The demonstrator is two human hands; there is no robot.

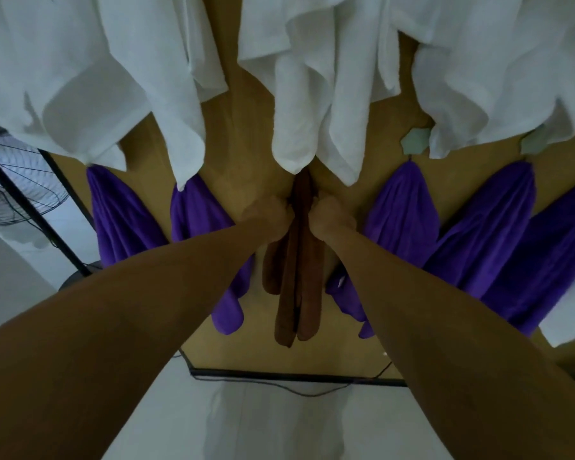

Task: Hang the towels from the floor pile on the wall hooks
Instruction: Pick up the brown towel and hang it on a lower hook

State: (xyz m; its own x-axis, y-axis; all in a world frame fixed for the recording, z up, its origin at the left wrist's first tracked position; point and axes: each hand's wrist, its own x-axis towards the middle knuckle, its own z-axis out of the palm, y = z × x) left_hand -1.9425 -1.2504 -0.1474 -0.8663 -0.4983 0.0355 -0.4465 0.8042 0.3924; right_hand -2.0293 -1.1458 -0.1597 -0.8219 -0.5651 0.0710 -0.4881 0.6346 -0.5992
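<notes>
Left hand (270,214) and right hand (330,220) clench the brown towel (299,277) near its top. Likely soft, limp, light; bunch it there.

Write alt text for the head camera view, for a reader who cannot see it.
The left hand and right hand grip a long brown cloth towel hanging against a tan wall board. Purple towels hang either side, with white towels draped above.

Indoor towel-drying corner, maybe laundry or spa back room; cannot tell which. Tan wall board (246,121) crowded with white towels (312,94), purple towels (402,210), brown towel (299,277), pale hooks (415,144); fan (17,187) at left, pale floor (279,426).
</notes>
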